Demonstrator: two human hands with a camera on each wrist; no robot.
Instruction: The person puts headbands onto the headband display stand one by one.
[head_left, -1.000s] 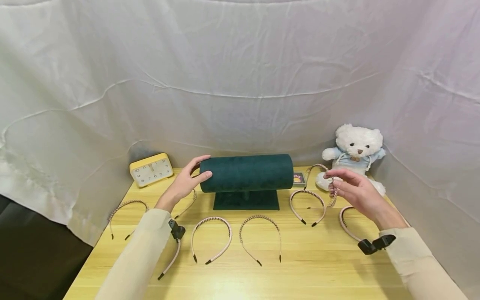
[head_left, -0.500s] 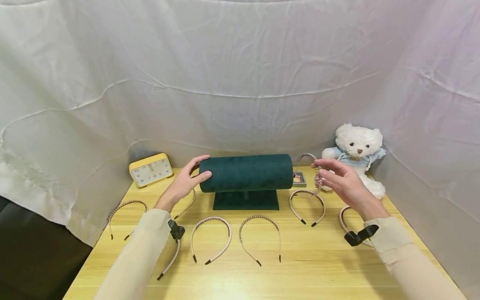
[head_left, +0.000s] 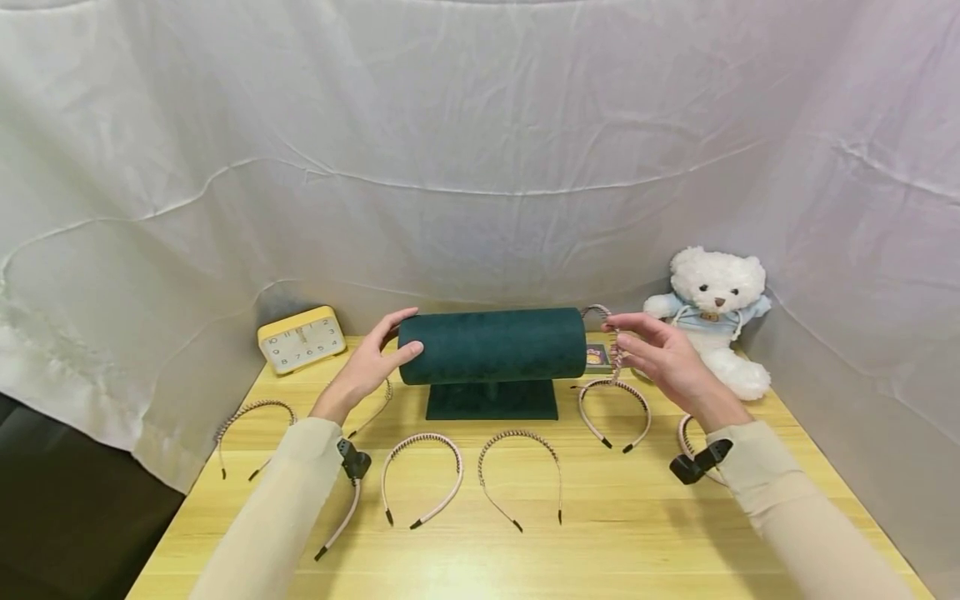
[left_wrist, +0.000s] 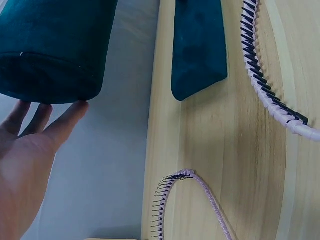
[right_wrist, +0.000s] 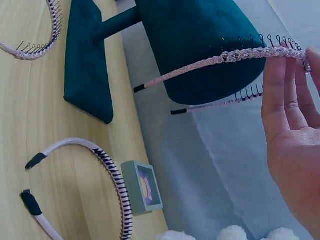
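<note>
One roll [head_left: 491, 346] mid-frame: left hand [head_left: 366, 367] spread against it, steadying, we guess; right hand [head_left: 667, 358] pinches band [right_wrist: 240, 54] mid-arch, ends free.

Bright glare pools on the near tabletop [head_left: 459, 577]; wrist views look dimmer.

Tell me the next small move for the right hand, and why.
The right hand should probably ease the headband leftward over the right end of the green roll. It pinches the headband beside that end, tips down, and the left hand touches the roll's opposite end, which may help steady it.
</note>
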